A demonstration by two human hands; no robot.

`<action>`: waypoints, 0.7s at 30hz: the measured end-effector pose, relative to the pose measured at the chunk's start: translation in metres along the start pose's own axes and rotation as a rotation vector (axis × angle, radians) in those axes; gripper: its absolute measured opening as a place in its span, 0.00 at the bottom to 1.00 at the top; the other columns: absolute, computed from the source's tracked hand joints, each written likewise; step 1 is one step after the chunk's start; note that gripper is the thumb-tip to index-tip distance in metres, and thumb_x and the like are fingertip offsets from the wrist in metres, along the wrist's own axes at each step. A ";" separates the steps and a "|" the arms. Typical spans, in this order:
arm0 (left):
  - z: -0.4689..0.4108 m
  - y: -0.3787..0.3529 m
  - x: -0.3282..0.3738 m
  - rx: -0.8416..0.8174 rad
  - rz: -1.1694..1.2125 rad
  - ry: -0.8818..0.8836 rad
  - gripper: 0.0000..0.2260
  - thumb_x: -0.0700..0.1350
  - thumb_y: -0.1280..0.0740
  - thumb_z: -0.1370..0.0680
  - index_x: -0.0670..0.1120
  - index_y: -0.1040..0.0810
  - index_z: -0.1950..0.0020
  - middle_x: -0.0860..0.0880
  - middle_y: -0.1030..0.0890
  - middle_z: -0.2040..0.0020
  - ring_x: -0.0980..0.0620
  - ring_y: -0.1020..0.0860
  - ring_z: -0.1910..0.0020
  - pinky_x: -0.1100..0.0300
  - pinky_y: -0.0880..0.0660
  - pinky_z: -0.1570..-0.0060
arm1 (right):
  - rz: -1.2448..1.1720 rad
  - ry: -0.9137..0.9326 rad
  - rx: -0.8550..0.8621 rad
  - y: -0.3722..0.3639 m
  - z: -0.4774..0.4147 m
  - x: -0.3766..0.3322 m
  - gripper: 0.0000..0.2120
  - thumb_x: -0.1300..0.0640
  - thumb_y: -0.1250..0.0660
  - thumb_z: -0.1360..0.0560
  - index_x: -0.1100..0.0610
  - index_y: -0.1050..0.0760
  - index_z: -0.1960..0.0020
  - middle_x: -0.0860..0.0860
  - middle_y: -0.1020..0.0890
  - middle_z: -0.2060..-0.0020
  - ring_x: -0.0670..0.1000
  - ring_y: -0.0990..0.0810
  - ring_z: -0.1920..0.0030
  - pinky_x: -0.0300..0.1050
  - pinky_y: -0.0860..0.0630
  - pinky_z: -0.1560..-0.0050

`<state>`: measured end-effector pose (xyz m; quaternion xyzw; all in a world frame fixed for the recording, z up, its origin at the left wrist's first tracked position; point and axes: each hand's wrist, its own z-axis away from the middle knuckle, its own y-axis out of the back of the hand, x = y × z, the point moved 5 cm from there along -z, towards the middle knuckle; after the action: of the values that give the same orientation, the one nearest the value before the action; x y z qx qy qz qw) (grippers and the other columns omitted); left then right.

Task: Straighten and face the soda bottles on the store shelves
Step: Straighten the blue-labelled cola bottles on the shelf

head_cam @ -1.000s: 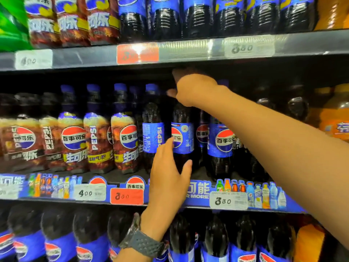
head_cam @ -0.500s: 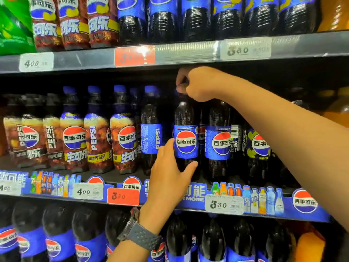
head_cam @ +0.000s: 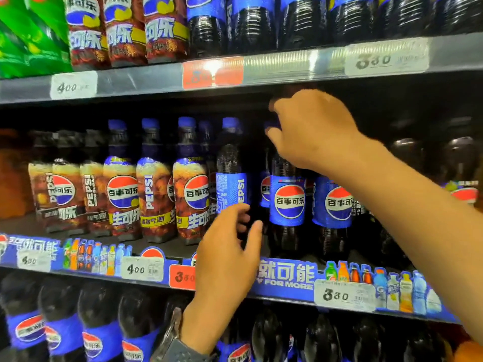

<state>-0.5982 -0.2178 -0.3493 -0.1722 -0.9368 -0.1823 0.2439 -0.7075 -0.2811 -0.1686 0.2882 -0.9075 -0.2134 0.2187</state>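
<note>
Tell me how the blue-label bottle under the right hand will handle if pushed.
The bottle looks full of dark cola: probably heavy, firm. Tall and narrow, it might tip if pushed near the top, where the right hand grips. Its round body should turn easily.

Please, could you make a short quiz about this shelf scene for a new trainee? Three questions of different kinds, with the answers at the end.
1. True or false: the right hand grips the top of a blue-label bottle whose round logo faces front.
2. The neighbouring bottle on its left, just above the left hand, shows: A) its round logo to the front; B) its label turned, with PEPSI reading vertically; C) no label at all.
3. Fill in: on the left wrist the person wears a ___.

Key: 1 true; 2 B; 3 watch.
</note>
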 end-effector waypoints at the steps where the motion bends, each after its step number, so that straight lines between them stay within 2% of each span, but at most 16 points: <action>1: -0.003 0.008 -0.004 0.049 -0.032 -0.014 0.12 0.51 0.33 0.24 0.52 0.25 0.42 0.59 0.23 0.51 0.58 0.23 0.53 0.54 0.23 0.55 | 0.018 0.013 0.048 0.000 0.005 -0.010 0.19 0.46 0.38 0.24 0.57 0.26 0.39 0.60 0.23 0.46 0.63 0.26 0.45 0.54 0.29 0.51; 3: -0.007 0.019 -0.012 0.090 -0.115 -0.029 0.15 0.50 0.32 0.24 0.51 0.27 0.40 0.56 0.24 0.47 0.55 0.24 0.48 0.56 0.24 0.51 | -0.021 0.015 0.079 -0.006 0.009 -0.027 0.19 0.47 0.38 0.24 0.59 0.26 0.40 0.61 0.24 0.46 0.63 0.27 0.45 0.54 0.31 0.50; 7: -0.013 0.021 -0.030 0.036 -0.164 0.009 0.28 0.51 0.30 0.25 0.50 0.37 0.28 0.54 0.31 0.33 0.53 0.31 0.34 0.60 0.31 0.39 | -0.290 -0.102 -0.027 -0.024 -0.014 -0.041 0.16 0.50 0.42 0.21 0.62 0.28 0.42 0.63 0.23 0.45 0.64 0.26 0.45 0.50 0.33 0.54; 9: -0.016 0.017 -0.036 -0.033 -0.130 0.032 0.34 0.53 0.31 0.25 0.52 0.45 0.23 0.55 0.37 0.26 0.56 0.38 0.28 0.61 0.37 0.33 | -0.363 -0.116 -0.158 -0.037 -0.033 -0.047 0.22 0.51 0.43 0.20 0.60 0.35 0.30 0.64 0.25 0.38 0.63 0.27 0.40 0.47 0.33 0.50; 11: -0.018 0.014 -0.040 -0.068 -0.096 0.021 0.36 0.54 0.31 0.25 0.52 0.46 0.23 0.55 0.37 0.25 0.57 0.37 0.28 0.58 0.35 0.31 | -0.366 -0.067 -0.294 -0.045 -0.046 -0.055 0.26 0.52 0.45 0.19 0.54 0.47 0.23 0.61 0.32 0.30 0.60 0.32 0.33 0.40 0.39 0.44; 12: -0.018 0.013 -0.041 -0.079 -0.082 0.014 0.36 0.54 0.31 0.26 0.52 0.45 0.23 0.56 0.36 0.26 0.57 0.36 0.29 0.56 0.33 0.32 | -0.356 -0.037 -0.356 -0.047 -0.051 -0.058 0.25 0.52 0.46 0.18 0.52 0.47 0.23 0.58 0.33 0.29 0.58 0.34 0.31 0.37 0.41 0.46; 15: -0.020 0.014 -0.046 -0.091 -0.043 0.012 0.36 0.55 0.30 0.26 0.53 0.44 0.23 0.58 0.34 0.28 0.57 0.32 0.32 0.55 0.30 0.35 | -0.305 0.023 -0.458 -0.052 -0.064 -0.058 0.19 0.54 0.44 0.19 0.51 0.34 0.29 0.53 0.28 0.33 0.53 0.30 0.36 0.34 0.39 0.53; 18: -0.023 0.012 -0.051 -0.125 -0.031 -0.005 0.35 0.56 0.31 0.27 0.54 0.43 0.24 0.60 0.34 0.28 0.59 0.33 0.32 0.61 0.31 0.36 | -0.274 0.003 -0.437 -0.050 -0.074 -0.054 0.18 0.48 0.38 0.21 0.54 0.30 0.34 0.54 0.23 0.41 0.55 0.26 0.45 0.43 0.33 0.50; 20: -0.024 0.010 -0.051 -0.139 -0.035 -0.015 0.36 0.57 0.30 0.28 0.56 0.44 0.24 0.61 0.35 0.28 0.60 0.34 0.32 0.66 0.34 0.38 | -0.287 -0.031 -0.410 -0.050 -0.077 -0.052 0.21 0.42 0.36 0.25 0.55 0.28 0.39 0.54 0.22 0.47 0.54 0.26 0.53 0.44 0.33 0.55; 21: -0.025 0.008 -0.051 -0.145 -0.041 -0.011 0.37 0.58 0.30 0.28 0.56 0.45 0.24 0.61 0.34 0.28 0.60 0.33 0.32 0.65 0.32 0.39 | -0.277 -0.041 -0.392 -0.050 -0.078 -0.052 0.23 0.39 0.35 0.26 0.55 0.27 0.41 0.53 0.23 0.51 0.54 0.26 0.55 0.44 0.34 0.57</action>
<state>-0.5429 -0.2334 -0.3534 -0.1711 -0.9259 -0.2535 0.2217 -0.6073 -0.3063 -0.1451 0.3577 -0.8048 -0.4191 0.2206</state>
